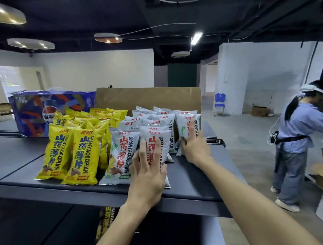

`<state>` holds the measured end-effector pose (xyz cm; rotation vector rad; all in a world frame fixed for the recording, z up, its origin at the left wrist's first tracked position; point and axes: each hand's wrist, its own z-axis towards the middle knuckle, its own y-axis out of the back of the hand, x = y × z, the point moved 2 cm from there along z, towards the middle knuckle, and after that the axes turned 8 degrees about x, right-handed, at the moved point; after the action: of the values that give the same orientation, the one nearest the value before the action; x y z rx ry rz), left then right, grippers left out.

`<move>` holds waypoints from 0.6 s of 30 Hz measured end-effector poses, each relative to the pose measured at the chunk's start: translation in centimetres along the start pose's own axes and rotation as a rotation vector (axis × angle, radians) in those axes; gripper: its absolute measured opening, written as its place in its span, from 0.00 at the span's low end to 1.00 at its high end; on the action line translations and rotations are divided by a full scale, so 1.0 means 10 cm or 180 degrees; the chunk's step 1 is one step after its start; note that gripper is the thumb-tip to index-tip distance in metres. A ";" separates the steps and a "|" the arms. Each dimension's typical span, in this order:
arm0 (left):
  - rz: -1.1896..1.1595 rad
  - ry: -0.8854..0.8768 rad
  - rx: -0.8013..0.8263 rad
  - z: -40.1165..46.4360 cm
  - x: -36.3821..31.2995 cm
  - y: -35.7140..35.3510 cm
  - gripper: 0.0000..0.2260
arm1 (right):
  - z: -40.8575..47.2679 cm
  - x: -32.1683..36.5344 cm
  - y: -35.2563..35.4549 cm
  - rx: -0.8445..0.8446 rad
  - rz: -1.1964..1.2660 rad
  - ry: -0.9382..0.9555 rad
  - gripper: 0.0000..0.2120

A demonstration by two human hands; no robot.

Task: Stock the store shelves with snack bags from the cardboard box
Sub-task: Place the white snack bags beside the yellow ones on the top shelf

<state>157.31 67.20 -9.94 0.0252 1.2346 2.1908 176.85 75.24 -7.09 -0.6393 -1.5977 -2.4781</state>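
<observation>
My left hand [148, 171] lies flat, fingers straight, on the front white snack bag [154, 150] on the dark shelf [194, 184]. Farther back, my right hand [194, 145] presses straight fingers against another white bag [183, 125]. Yellow bags [80, 154] stand left, the cardboard box [148, 96] behind.

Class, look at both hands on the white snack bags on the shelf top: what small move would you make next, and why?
Probably slide the lone white bag under the right hand leftward to meet the white rows. It stands apart from them across a gap, while the left hand rests flat with straight fingers on the front white bag, steadying that row.
</observation>
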 end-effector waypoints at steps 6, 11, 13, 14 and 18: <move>0.0078 -0.0027 0.0246 -0.07 0.03 0.00 0.36 | -0.08 -0.01 -0.07 0.0326 -0.0273 -0.0208 0.44; 0.0172 -0.0237 0.0293 -0.18 0.03 0.03 0.35 | -0.35 0.01 -0.02 0.0512 -0.0445 -0.0290 0.41; 0.0120 -0.0292 0.0346 -0.19 0.05 0.05 0.35 | -0.47 0.04 0.06 0.0462 -0.0519 -0.0308 0.39; 0.0092 -0.0332 0.0363 -0.19 0.05 0.06 0.35 | -0.53 0.06 0.10 0.0419 -0.0521 -0.0321 0.39; 0.0057 -0.0423 0.0359 -0.25 0.07 0.13 0.33 | -0.78 0.16 0.29 0.0355 -0.0504 -0.0299 0.35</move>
<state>155.28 65.15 -10.56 0.2248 1.2850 2.0958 174.17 67.27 -6.76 -0.6456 -1.8751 -2.4775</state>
